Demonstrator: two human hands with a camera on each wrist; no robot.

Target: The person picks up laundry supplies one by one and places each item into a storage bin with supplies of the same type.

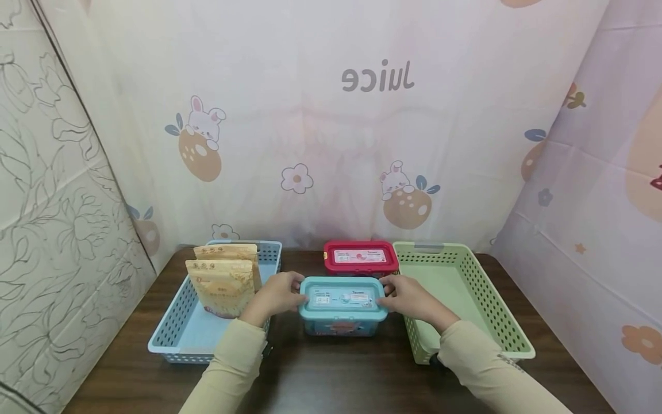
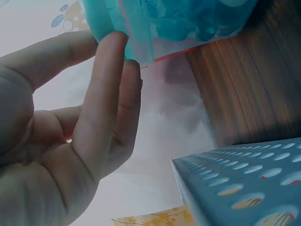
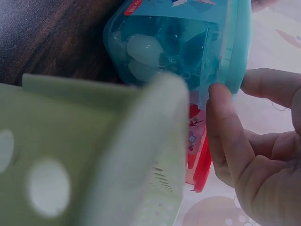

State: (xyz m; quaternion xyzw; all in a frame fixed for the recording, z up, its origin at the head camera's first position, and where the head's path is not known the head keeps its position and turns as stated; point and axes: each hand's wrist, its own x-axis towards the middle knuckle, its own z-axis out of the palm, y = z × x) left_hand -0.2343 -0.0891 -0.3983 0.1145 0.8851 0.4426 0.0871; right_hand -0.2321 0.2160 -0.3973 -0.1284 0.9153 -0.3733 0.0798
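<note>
As the teal box (image 1: 343, 315) is placed: at the middle of the dark wooden table (image 1: 320, 379), in front of the red box (image 1: 361, 257) and between 2 baskets, the blue basket (image 1: 193, 336) and the green basket (image 1: 439, 287).
Left hand (image 1: 279, 294): pinches the rim of the lid (image 1: 341, 284) at the left end.
Right hand (image 1: 411, 298): pinches the same rim at the right end, so the box is held from 2 sides.
Weight of the teal box: probably moderate; rounded pieces (image 3: 146, 49) show through the wall and may shift if it tilts.
Material: looks like stiff, smooth plastic, perhaps a little slippery, not very fragile.
Where to hold: under the rim at the 2 short ends, level; if the lid is loose, the walls lower down would be safer.
Hidden: the back of the teal box, and most of the red box below its lid; whether the teal base touches the wood, I cannot tell.
Cut off: both wrist views show only part of the teal box.
Hard to make out: small print on the lid; the green rim, blurred in the right wrist view.
</note>
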